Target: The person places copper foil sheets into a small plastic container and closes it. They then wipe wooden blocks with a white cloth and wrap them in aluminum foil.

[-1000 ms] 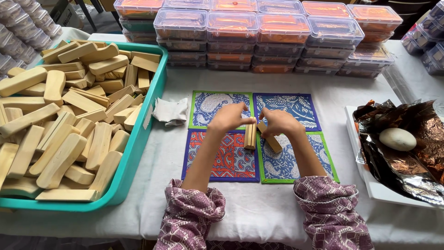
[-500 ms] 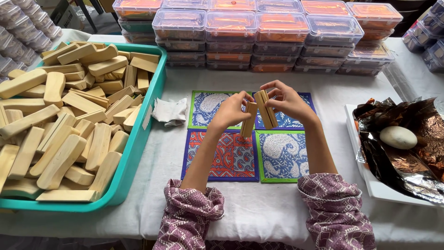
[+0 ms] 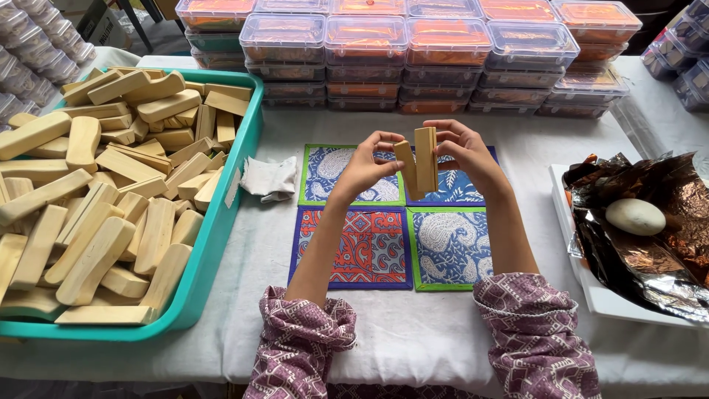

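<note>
L hand [image 3: 363, 164] is up over the mats, thumb & fingers pinched on a small wood block [image 3: 405, 167], tilted a bit. R hand [image 3: 464, 151] grips a second, taller wood block [image 3: 426, 158], held upright. The 2 blocks touch side by side, raised above the table w/ nothing between them & the camera.

Going L to R around them: far L, a teal tub [image 3: 221, 222] heaped w/ pale wood blocks like the held ones, too many & too stacked to count. Stacks of small clear lidded cups [image 3: 29, 44] sit behind it at the top L corner. Just R of the tub, a crumpled white cloth [image 3: 269, 178] lies on the white tablecloth [image 3: 413, 332], near the mats but not on them. Centre: 4 printed fabric mats [image 3: 360, 247] in a 2x2 square, edges touching; 3 blue w/ green border, 1 red/orange w/ blue border. Behind the mats, along the back, a row of clear lidded boxes [image 3: 373, 41] w/ orange contents, stacked several high, about 6 stacks across. R side: a white tray [image 3: 572, 244] holding crinkled copper-coloured foil [image 3: 650, 251], w/ 1 white oval lump [image 3: 635, 216] on the foil. More clear containers [image 3: 690, 52] at the far R edge, partly cut off. Both sleeves [image 3: 532, 340] are purple patterned fabric.
</note>
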